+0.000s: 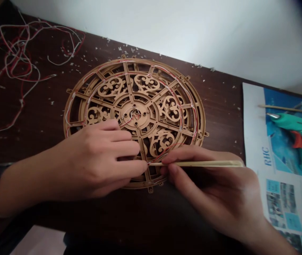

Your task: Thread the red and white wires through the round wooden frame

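A round tan openwork wheel frame [134,113] with scroll-shaped inserts lies flat on the dark table. Thin red and white wires [195,117] run along its rings. My left hand [100,159] rests over its front left part, fingers bent down and close together; the thumb and whatever lies under the fingertips are hidden. Between thumb and forefinger, my right hand [214,184] pinches a pale wooden chopstick [206,163]. Its tip points left and meets the front of the frame beside a spoke, right by my left fingertips and the wire.
Loose red and white wire [20,53] lies tangled at the far left. White scraps [121,49] are scattered behind the wheel. On the right, a printed sheet [254,134] bears a green glue gun [299,127] and another wooden stick [289,108]. A white wall borders the table's back edge.
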Demonstrator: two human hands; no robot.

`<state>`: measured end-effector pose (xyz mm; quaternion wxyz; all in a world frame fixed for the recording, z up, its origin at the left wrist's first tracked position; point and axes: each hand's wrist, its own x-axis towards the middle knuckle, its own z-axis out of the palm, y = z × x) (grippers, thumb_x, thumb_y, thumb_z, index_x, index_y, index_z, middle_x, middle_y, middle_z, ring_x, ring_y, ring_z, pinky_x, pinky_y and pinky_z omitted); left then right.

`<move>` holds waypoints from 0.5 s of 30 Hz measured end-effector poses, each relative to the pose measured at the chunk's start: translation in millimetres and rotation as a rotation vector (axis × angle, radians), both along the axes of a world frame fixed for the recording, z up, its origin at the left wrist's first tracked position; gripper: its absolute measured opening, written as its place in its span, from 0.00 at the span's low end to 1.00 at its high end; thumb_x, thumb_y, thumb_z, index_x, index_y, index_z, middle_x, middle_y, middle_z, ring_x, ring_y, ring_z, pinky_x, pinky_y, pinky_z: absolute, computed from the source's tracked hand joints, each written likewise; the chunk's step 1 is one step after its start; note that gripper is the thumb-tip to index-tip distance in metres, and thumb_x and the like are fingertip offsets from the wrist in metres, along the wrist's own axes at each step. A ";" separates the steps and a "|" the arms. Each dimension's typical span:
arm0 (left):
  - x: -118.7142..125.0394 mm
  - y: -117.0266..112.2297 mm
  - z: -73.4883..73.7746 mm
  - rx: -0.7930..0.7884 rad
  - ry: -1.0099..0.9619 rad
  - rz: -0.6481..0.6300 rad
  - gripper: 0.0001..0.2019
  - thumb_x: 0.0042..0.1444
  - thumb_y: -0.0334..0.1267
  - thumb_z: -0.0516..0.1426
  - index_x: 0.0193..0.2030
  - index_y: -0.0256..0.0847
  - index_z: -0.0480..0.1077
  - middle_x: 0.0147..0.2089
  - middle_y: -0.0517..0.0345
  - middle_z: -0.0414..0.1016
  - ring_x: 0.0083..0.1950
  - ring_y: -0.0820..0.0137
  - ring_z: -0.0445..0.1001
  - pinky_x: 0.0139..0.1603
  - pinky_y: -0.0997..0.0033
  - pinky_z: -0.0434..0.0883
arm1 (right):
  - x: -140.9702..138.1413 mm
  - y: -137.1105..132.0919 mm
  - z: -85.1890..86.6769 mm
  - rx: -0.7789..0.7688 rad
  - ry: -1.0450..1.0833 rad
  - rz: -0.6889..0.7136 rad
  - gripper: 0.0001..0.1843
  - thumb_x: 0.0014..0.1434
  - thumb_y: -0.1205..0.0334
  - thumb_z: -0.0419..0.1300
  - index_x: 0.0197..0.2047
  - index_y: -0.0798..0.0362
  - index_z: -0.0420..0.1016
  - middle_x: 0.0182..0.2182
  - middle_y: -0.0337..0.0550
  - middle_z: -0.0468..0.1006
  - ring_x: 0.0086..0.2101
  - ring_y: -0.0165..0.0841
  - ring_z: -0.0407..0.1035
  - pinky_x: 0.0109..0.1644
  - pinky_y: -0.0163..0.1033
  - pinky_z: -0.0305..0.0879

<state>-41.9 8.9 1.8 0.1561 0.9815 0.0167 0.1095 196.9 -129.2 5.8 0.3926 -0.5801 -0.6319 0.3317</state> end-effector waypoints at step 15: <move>2.2 -0.8 3.7 -0.007 -0.020 -0.007 0.11 0.75 0.30 0.57 0.46 0.42 0.82 0.35 0.61 0.73 0.36 0.66 0.68 0.43 0.56 0.63 | 1.0 -1.1 -4.2 0.196 -0.164 0.054 0.06 0.73 0.72 0.64 0.45 0.55 0.82 0.37 0.40 0.90 0.34 0.26 0.85 0.37 0.29 0.77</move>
